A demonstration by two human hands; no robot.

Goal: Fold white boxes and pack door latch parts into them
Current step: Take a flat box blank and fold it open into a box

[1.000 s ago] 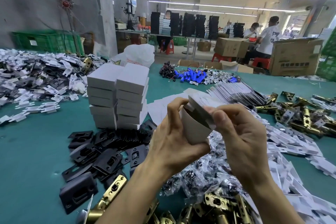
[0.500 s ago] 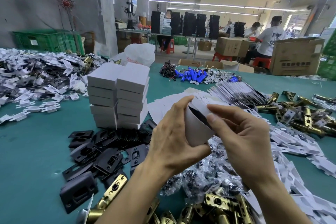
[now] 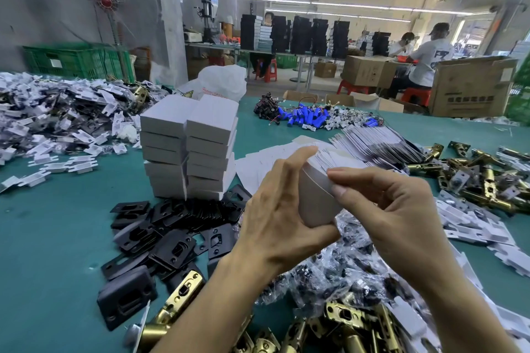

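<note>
Both hands, left hand (image 3: 282, 209) and right hand (image 3: 393, 209), fingers curled round, grip one small white cardboard box (image 3: 315, 198), centre, above table. Two stacks of closed white boxes (image 3: 189, 149) far left; brass latch bolts (image 3: 352, 329) near, unpacked heaps remain.

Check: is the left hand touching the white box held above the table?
Touching. Head view: the left hand grips the white box, fingertip on its top edge, thumb under its bottom.

The left hand (image 3: 275, 218) and the right hand (image 3: 398, 215) are seen bare. The left forearm (image 3: 218, 304) and the right forearm (image 3: 464, 309) are likewise shown bare down to the view's lower edge. A short-trimmed nail is seen on the right thumb (image 3: 339, 190).
</note>
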